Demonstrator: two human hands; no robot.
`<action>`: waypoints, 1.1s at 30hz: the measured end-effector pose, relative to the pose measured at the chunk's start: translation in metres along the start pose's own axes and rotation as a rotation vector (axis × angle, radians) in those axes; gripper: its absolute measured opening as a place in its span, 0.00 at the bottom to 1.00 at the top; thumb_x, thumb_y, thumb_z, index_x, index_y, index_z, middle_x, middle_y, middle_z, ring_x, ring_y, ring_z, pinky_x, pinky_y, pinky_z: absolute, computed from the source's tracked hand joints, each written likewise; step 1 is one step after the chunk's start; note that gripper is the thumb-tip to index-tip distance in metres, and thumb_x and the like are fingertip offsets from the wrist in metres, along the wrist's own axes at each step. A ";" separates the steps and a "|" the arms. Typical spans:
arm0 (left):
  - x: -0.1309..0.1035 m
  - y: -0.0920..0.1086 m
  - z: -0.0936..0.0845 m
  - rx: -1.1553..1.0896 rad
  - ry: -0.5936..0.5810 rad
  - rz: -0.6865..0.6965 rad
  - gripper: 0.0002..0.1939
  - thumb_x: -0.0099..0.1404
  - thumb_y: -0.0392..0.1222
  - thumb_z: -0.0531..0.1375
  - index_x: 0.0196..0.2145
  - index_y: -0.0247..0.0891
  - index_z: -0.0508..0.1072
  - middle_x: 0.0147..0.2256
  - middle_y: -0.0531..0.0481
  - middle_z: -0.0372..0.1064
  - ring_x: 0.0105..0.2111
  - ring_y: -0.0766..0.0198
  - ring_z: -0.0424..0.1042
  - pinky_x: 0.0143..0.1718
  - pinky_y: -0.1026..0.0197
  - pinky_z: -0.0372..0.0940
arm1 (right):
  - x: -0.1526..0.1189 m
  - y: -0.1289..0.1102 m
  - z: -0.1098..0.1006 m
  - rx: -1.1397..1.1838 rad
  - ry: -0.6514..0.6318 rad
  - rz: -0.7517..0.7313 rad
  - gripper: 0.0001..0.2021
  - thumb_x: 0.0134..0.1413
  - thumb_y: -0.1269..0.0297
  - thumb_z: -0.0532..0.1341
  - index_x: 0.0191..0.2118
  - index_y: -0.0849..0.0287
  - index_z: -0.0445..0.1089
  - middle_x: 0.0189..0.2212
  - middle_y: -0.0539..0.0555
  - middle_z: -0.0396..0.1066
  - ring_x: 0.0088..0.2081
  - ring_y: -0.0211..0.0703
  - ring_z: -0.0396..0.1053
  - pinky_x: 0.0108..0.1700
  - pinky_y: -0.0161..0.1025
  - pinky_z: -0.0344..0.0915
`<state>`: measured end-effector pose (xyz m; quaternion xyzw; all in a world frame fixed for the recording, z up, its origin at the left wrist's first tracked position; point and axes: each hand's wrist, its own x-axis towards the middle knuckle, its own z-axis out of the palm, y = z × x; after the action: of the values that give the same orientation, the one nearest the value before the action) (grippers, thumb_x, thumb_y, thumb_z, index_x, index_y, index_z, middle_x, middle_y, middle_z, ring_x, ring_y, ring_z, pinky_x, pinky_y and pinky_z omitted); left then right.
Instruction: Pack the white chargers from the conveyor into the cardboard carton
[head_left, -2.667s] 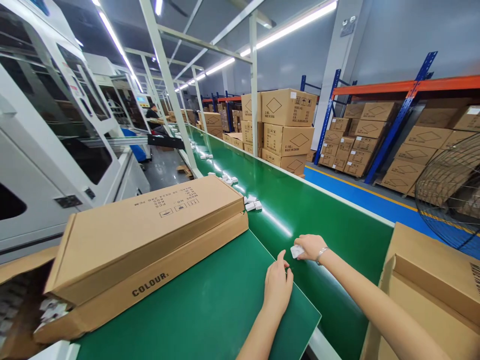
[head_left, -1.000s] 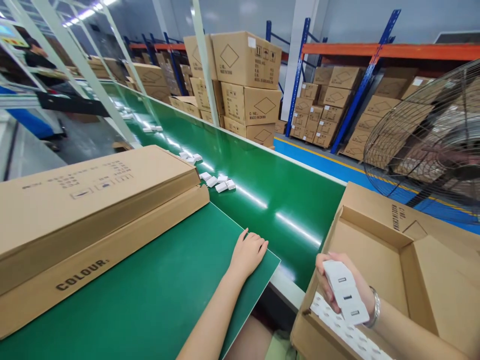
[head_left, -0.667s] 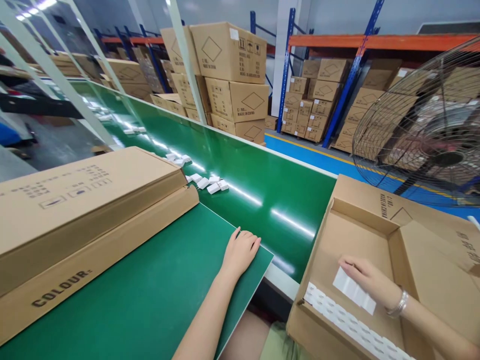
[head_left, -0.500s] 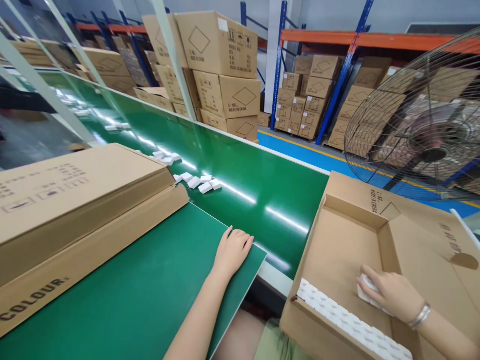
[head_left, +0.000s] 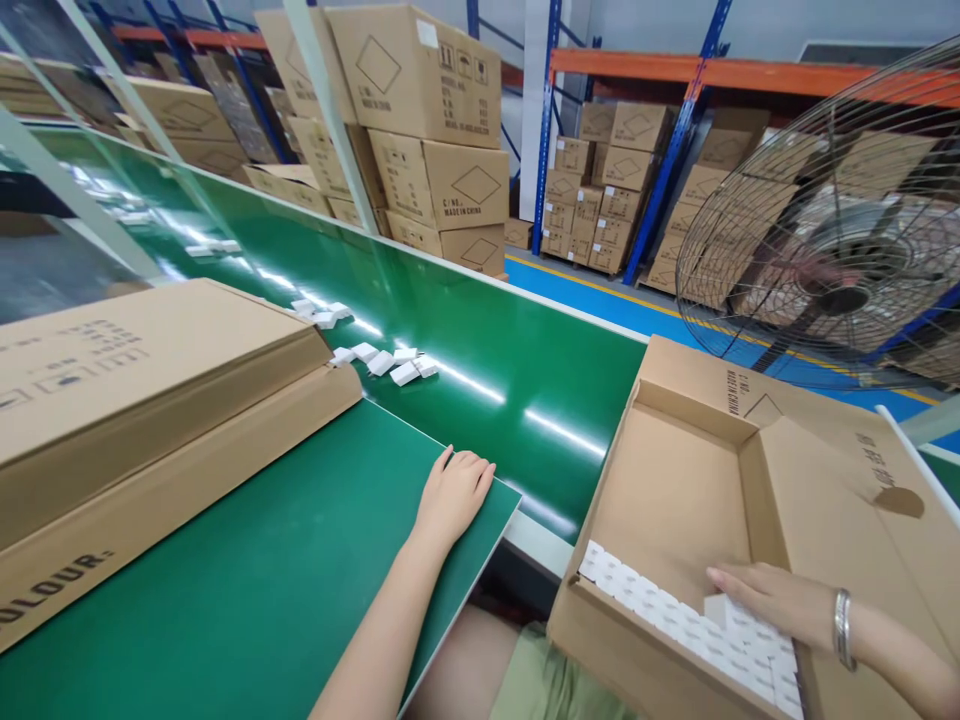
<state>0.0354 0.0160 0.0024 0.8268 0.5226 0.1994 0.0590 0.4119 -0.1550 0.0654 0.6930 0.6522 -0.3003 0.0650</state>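
Inside the open cardboard box (head_left: pixel 675 470) at the right, several small white boxes (head_left: pixel 660 605) stand in rows along the near wall. My right hand (head_left: pixel 780 600), with a silver bracelet at the wrist, lies over the right end of these rows, fingers stretched out and touching the white pieces under it. One white piece by its fingertips sits a little askew. My left hand (head_left: pixel 454 490) rests palm down on the corner of the green board (head_left: pixel 300 540), fingers spread over its far edge, holding nothing.
A green conveyor (head_left: pixel 480 330) carries loose white boxes (head_left: pixel 382 362) beyond the board. A large carton (head_left: pixel 150 380) lies at the left. Stacked cartons (head_left: pixel 439 180) stand behind the belt, and a big wire fan (head_left: pixel 832 270) is at the right.
My right hand has set the white pieces it held against the near rows and its fingers have straightened. My left hand stays on the board; the view has shifted slightly.
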 end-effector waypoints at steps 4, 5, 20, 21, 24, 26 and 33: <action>-0.001 0.001 0.000 0.021 0.011 -0.003 0.19 0.67 0.43 0.43 0.26 0.40 0.69 0.32 0.50 0.69 0.38 0.63 0.66 0.56 0.51 0.46 | 0.018 -0.022 -0.023 -0.198 0.020 -0.047 0.25 0.60 0.48 0.39 0.34 0.55 0.69 0.32 0.57 0.70 0.34 0.49 0.68 0.36 0.44 0.60; -0.001 0.001 0.001 0.025 0.011 0.001 0.20 0.67 0.43 0.43 0.26 0.40 0.69 0.32 0.50 0.69 0.38 0.63 0.66 0.56 0.51 0.46 | 0.025 -0.033 -0.027 -0.291 0.097 -0.067 0.24 0.61 0.50 0.39 0.33 0.56 0.68 0.31 0.57 0.69 0.33 0.49 0.67 0.33 0.42 0.59; 0.005 0.007 0.004 0.074 0.046 -0.030 0.17 0.67 0.39 0.44 0.29 0.38 0.70 0.32 0.52 0.69 0.39 0.65 0.65 0.57 0.52 0.49 | 0.098 -0.154 0.059 -0.238 0.296 -0.904 0.08 0.51 0.72 0.51 0.34 0.55 0.64 0.28 0.49 0.69 0.30 0.40 0.65 0.37 0.38 0.56; 0.005 0.008 0.004 0.078 0.049 -0.037 0.17 0.67 0.39 0.44 0.29 0.38 0.71 0.32 0.52 0.69 0.39 0.65 0.65 0.57 0.52 0.49 | 0.108 -0.148 0.066 -0.241 0.298 -0.915 0.10 0.49 0.74 0.50 0.34 0.55 0.65 0.28 0.48 0.69 0.29 0.39 0.65 0.36 0.37 0.56; 0.006 0.008 0.006 0.089 0.053 -0.052 0.17 0.67 0.39 0.44 0.29 0.38 0.71 0.31 0.52 0.69 0.39 0.65 0.65 0.57 0.52 0.48 | 0.127 -0.137 0.079 -0.248 0.336 -0.952 0.14 0.46 0.78 0.48 0.34 0.54 0.65 0.26 0.47 0.71 0.27 0.38 0.66 0.34 0.36 0.55; 0.007 0.009 0.007 0.091 0.048 -0.061 0.18 0.67 0.39 0.44 0.29 0.38 0.71 0.31 0.52 0.69 0.39 0.66 0.66 0.57 0.52 0.48 | 0.130 -0.135 0.080 -0.242 0.353 -0.972 0.14 0.46 0.77 0.49 0.35 0.53 0.65 0.27 0.47 0.71 0.28 0.37 0.67 0.35 0.35 0.55; 0.009 0.010 0.011 0.131 0.051 -0.099 0.18 0.67 0.38 0.43 0.28 0.38 0.70 0.31 0.52 0.68 0.38 0.65 0.66 0.58 0.51 0.48 | 0.125 -0.138 0.074 -0.244 0.399 -1.000 0.11 0.46 0.75 0.51 0.32 0.53 0.65 0.26 0.45 0.71 0.28 0.36 0.67 0.35 0.34 0.55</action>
<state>0.0512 0.0209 -0.0024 0.7967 0.5760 0.1829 0.0012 0.2538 -0.0626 -0.0155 0.3297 0.9316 -0.0797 -0.1306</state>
